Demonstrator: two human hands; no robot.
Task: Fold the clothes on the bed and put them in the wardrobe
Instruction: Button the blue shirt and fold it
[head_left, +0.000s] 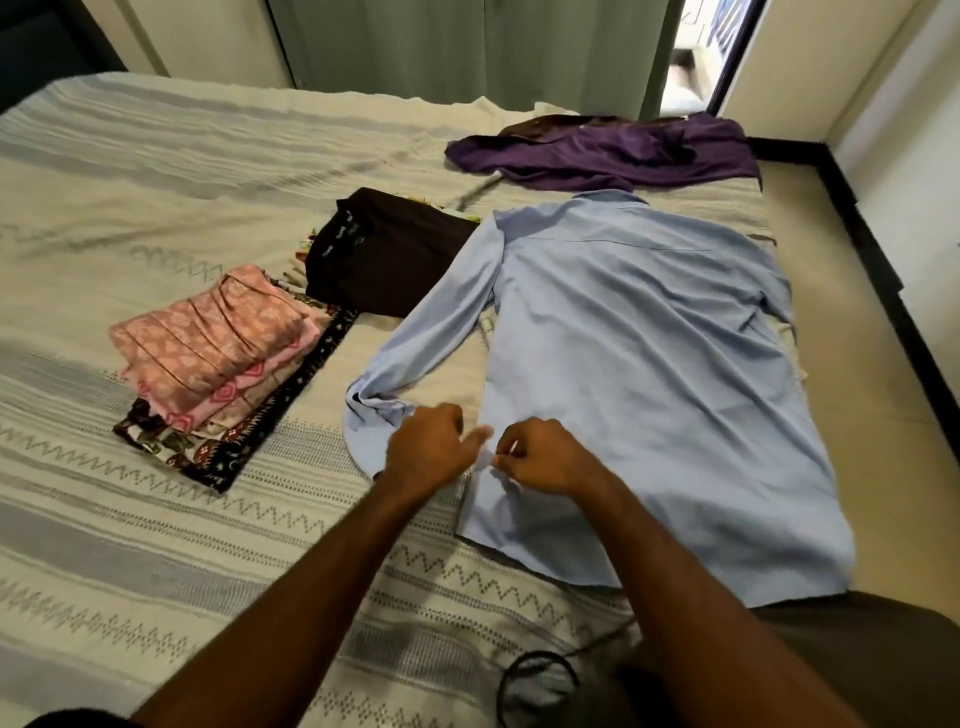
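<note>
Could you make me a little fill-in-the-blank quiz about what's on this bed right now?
1. The light blue shirt lies spread flat with its ____ side facing up.
2. The left hand and the right hand both pinch the shirt's ____ edge.
3. The unfolded garment by the far edge of the bed is ____ in colour.
4. On top of the folded pile lies a ____ patterned cloth.

Missing words: back; left; purple; pink
</note>
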